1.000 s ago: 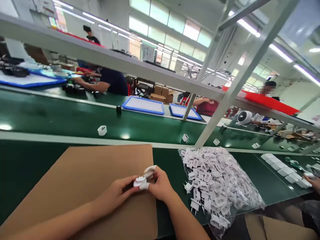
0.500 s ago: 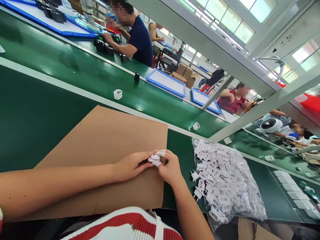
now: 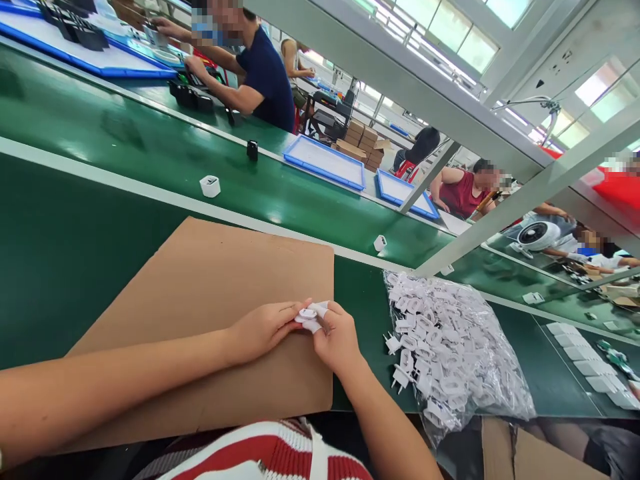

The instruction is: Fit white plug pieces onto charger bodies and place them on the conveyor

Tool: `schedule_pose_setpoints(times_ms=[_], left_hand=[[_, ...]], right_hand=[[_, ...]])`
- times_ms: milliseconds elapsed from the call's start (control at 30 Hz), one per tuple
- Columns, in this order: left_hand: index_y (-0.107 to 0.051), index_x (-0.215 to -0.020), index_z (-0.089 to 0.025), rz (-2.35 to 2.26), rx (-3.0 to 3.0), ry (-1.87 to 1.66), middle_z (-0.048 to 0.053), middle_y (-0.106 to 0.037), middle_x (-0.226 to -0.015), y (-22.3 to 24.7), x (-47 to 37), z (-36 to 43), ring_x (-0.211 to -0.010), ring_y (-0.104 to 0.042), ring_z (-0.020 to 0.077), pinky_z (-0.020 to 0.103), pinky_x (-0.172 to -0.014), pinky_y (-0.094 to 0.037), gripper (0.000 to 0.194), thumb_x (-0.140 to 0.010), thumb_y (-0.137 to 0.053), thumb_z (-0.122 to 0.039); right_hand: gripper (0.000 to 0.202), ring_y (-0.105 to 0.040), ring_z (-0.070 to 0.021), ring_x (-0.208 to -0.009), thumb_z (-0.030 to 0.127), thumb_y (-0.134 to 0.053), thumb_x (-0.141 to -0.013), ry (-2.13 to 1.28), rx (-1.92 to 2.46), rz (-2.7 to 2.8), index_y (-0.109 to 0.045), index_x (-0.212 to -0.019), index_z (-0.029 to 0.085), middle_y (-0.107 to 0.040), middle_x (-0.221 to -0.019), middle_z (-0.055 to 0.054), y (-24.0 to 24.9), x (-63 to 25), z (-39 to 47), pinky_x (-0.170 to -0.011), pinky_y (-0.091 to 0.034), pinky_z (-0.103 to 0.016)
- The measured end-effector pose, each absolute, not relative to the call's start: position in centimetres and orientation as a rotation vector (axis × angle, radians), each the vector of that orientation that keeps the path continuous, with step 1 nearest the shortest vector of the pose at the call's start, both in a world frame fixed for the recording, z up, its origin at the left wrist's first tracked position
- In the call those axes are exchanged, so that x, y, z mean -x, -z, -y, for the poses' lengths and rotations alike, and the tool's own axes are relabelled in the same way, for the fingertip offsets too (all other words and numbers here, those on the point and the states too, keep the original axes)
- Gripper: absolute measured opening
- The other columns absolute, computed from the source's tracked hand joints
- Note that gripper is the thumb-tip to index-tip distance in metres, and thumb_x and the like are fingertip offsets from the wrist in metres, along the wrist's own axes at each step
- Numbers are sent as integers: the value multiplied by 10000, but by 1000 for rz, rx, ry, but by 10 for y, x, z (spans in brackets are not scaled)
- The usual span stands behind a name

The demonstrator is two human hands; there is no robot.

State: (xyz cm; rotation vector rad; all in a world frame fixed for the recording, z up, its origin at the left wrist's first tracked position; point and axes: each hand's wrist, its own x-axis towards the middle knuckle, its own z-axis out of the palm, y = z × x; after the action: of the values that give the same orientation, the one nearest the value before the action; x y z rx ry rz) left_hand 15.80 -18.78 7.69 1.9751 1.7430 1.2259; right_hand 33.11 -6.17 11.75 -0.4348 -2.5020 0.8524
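Between both hands, above the right part of a brown cardboard sheet (image 3: 215, 280), is a small white plastic plug piece (image 3: 306, 313). My left hand (image 3: 273, 327) pinches it from the left with fingertips and thumb. From the right, my right hand (image 3: 336, 333) grips it, with white finger covers on the thumb and a finger. The fingers hide much of the piece. Right of my right hand lies a clear plastic bag (image 3: 510, 393) with many similar white plug parts (image 3: 450, 347), some with two pins, spilling at its open left side.
Beyond the cardboard runs a green conveyor belt (image 3: 150, 160) carrying white charger housings (image 3: 210, 187) and a black one (image 3: 253, 151). Blue-rimmed trays (image 3: 325, 162) line its far side, where co-workers sit. A metal post (image 3: 500, 200) slants at right. White flat parts (image 3: 590, 363) lie far right.
The housings on the belt have shifted left. Both hands stay close together on the white plug piece, with only a slight shift of the fingers. The view has moved a little.
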Motion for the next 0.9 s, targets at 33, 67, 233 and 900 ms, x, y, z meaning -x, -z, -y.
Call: schedule_pose_setpoints(times_ms=[33, 67, 233, 900], left_hand=[[-499, -1514, -215, -1733, -1973, -1209, 86, -643, -1419, -75, -157, 189, -1236, -659, 223, 352, -1081, -533, 470, -1071, -384, -317], [-506, -1508, -216, -1726, -1965, -1194, 83, -633, -1433, -73, -157, 189, -1260, -644, 223, 350, -1099, -516, 468, -1071, -376, -321], [-639, -1369, -225, -1731, -1846, -1116, 68, -670, -1383, -80, -153, 188, -1246, -650, 230, 343, -1101, -505, 420, -1044, -425, -385], [-655, -1289, -83, -2459, -889, -1417, 175, -710, -1252, -123, 34, 68, -1198, -628, 337, 407, -1062, -455, 447, -883, -611, -265]], right_hand=[[269, -639, -192, -815, 56, -570, -761, -829, 447, 2532, -727, -913, 212, -647, -892, -57, -116, -330, 62, -735, -555, -291], [276, -637, -198, -842, 53, -570, -757, -806, 450, 2546, -724, -921, 214, -643, -903, -59, -114, -330, 63, -758, -555, -296], [275, -628, -178, -796, 61, -569, -774, -902, 470, 2492, -726, -943, 210, -652, -883, -45, -113, -328, 64, -728, -546, -269], [242, -606, -356, -1015, 91, -509, -839, 532, 1571, 2558, -726, -921, 163, -681, -1012, -162, -119, -449, 16, -808, -448, -440]])
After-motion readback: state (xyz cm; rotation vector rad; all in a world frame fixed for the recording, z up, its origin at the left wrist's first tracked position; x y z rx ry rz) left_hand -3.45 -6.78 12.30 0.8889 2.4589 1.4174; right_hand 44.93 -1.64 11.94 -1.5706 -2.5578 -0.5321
